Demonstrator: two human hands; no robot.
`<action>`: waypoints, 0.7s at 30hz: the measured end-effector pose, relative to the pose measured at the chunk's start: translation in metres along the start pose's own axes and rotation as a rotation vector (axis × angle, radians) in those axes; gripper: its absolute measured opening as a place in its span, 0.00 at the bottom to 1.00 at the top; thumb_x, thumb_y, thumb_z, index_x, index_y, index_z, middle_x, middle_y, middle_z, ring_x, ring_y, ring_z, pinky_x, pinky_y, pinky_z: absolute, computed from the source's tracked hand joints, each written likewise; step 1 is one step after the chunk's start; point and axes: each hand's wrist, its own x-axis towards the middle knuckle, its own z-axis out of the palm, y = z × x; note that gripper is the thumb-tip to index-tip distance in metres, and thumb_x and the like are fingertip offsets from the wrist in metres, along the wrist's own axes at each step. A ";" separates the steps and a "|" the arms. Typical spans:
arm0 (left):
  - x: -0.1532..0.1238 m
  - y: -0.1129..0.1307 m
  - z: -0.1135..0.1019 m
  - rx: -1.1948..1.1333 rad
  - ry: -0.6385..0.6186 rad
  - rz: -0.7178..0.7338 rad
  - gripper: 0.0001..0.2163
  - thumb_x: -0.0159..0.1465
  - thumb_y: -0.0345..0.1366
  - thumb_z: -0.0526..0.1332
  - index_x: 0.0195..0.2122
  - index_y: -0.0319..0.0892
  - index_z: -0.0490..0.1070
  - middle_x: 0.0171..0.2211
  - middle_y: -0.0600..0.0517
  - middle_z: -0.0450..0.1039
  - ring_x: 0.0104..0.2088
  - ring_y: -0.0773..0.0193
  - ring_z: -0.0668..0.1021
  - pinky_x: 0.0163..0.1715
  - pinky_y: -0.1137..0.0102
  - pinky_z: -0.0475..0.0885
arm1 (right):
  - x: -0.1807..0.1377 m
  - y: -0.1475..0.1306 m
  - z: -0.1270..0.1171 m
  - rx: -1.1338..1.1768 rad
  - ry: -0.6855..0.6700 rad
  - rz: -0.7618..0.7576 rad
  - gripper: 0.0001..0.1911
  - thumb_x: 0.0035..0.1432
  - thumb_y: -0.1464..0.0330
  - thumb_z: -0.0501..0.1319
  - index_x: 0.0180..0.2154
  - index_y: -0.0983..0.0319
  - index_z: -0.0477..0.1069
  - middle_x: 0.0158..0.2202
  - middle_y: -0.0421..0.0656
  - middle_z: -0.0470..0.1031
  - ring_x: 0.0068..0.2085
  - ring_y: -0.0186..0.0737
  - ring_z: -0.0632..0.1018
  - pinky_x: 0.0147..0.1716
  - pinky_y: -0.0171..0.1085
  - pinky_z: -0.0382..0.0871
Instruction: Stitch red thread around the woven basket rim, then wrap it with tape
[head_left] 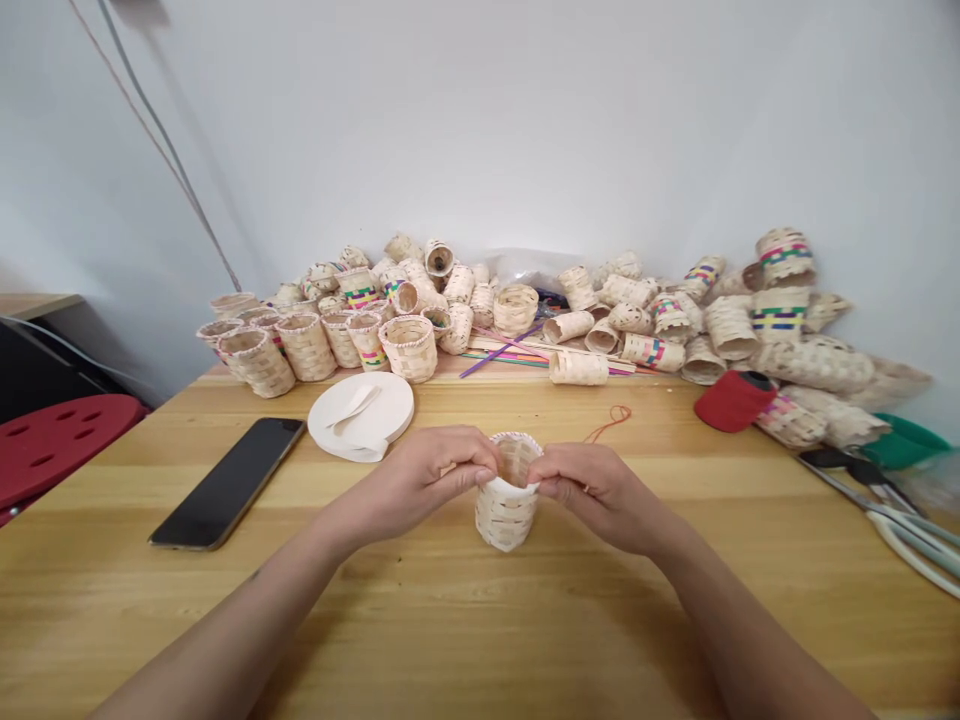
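Note:
A small woven basket [507,518] of pale strips stands on the table between my hands, its open mouth tilted toward the back. White edging lies along the near side of its rim, and red-and-white stitching shows on the far side. My left hand [439,468] pinches the rim at the left, thumb outside and fingers over the edge. On the right, my right hand [592,490] grips the rim in the same way. A thin orange thread [609,424] trails on the table behind my right hand. The fingertips inside the basket are partly hidden.
On the wooden table [465,640] lie a black phone [229,484], a roll of white tape [322,415], a red thread spool [731,402] and scissors [892,520]. Several finished baskets [306,348] stand back left; piled woven baskets [731,325] line the wall. A red stool [60,445] is at left.

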 end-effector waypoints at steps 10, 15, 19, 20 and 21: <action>-0.001 0.006 0.008 0.091 0.079 -0.102 0.07 0.60 0.27 0.54 0.31 0.40 0.71 0.31 0.53 0.74 0.30 0.68 0.72 0.32 0.74 0.67 | -0.001 -0.004 -0.002 -0.009 -0.051 0.053 0.10 0.66 0.68 0.51 0.39 0.61 0.71 0.35 0.42 0.77 0.35 0.35 0.76 0.34 0.31 0.65; -0.005 0.002 0.010 0.096 0.113 -0.027 0.08 0.65 0.31 0.53 0.39 0.42 0.71 0.36 0.52 0.75 0.36 0.66 0.74 0.37 0.73 0.68 | -0.001 -0.006 -0.003 -0.013 -0.068 0.072 0.10 0.67 0.68 0.51 0.39 0.60 0.71 0.34 0.41 0.77 0.35 0.35 0.75 0.35 0.32 0.65; -0.005 0.002 0.011 0.119 0.063 0.068 0.12 0.67 0.30 0.49 0.35 0.41 0.72 0.35 0.49 0.75 0.37 0.64 0.75 0.40 0.70 0.69 | -0.001 -0.007 -0.004 -0.014 -0.063 0.058 0.11 0.67 0.67 0.52 0.38 0.60 0.71 0.34 0.40 0.77 0.35 0.34 0.75 0.36 0.31 0.64; -0.006 0.002 0.011 0.133 0.057 0.080 0.12 0.66 0.29 0.49 0.35 0.41 0.73 0.34 0.49 0.75 0.37 0.64 0.75 0.40 0.70 0.69 | -0.001 -0.007 -0.004 -0.010 -0.069 0.056 0.10 0.67 0.67 0.52 0.38 0.60 0.71 0.34 0.40 0.77 0.35 0.34 0.75 0.36 0.31 0.64; -0.006 0.003 0.012 0.143 0.056 0.087 0.12 0.66 0.29 0.49 0.35 0.41 0.73 0.34 0.49 0.75 0.37 0.64 0.75 0.39 0.70 0.69 | -0.001 -0.007 -0.004 -0.004 -0.079 0.059 0.10 0.67 0.67 0.52 0.38 0.60 0.71 0.34 0.40 0.77 0.35 0.34 0.75 0.36 0.31 0.64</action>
